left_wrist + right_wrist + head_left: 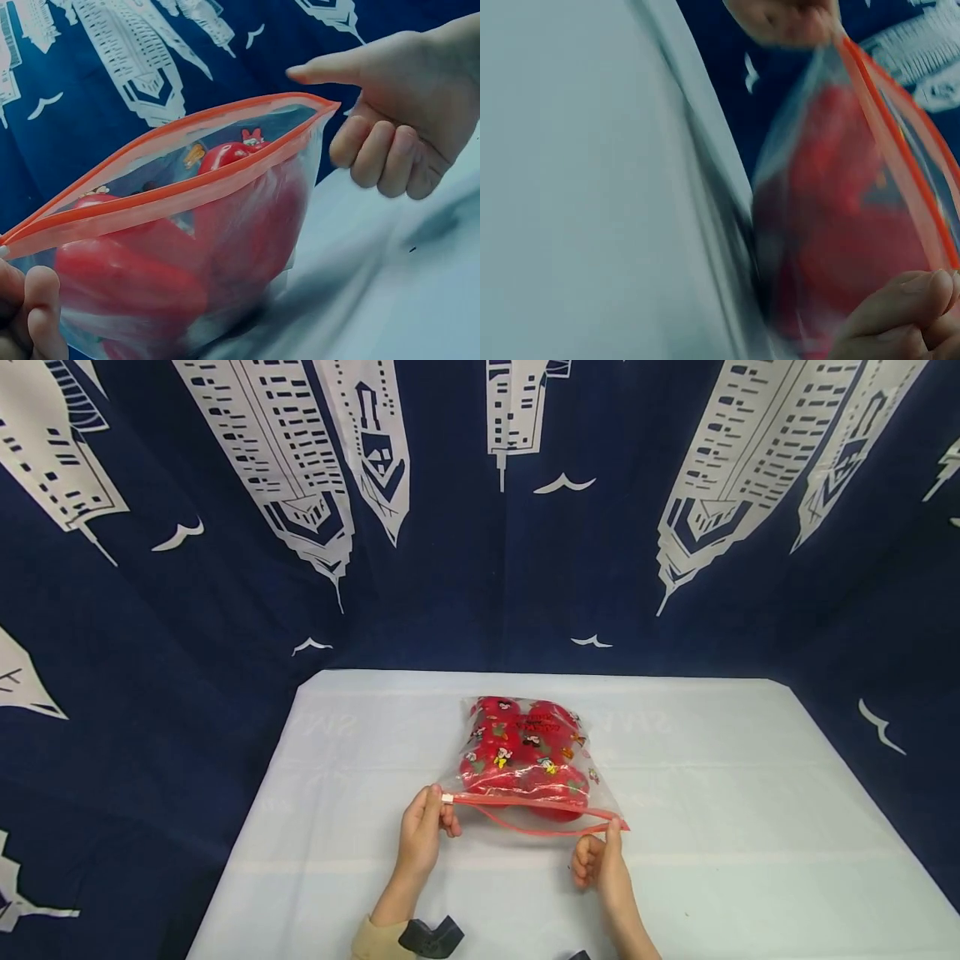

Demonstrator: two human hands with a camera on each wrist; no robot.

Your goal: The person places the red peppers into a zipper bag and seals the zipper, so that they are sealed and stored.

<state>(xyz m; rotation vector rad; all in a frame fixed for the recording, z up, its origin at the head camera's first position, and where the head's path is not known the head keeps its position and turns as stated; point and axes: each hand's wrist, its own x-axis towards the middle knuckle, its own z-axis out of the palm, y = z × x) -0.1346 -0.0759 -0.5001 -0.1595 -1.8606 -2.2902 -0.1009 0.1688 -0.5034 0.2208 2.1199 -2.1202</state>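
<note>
A clear zip bag [459,774] with an orange-red zip strip and printed cartoon figures stands on the white table, its mouth parted. Glossy red rounded items [135,277] fill it; their kind is not clear. My left hand [426,827] pinches the strip's left end by the white slider [447,798]. At the other corner is my right hand [609,864], thumb extended and fingers curled. The left wrist view shows a small gap between that hand [409,124] and the corner, while the other views overlap them, so its hold is unclear.
The white table [315,827] reaches out on both sides of the bag. A navy cloth [450,585] with white buildings and birds hangs behind it and at the sides. A black strap piece [432,937] sits at the left sleeve.
</note>
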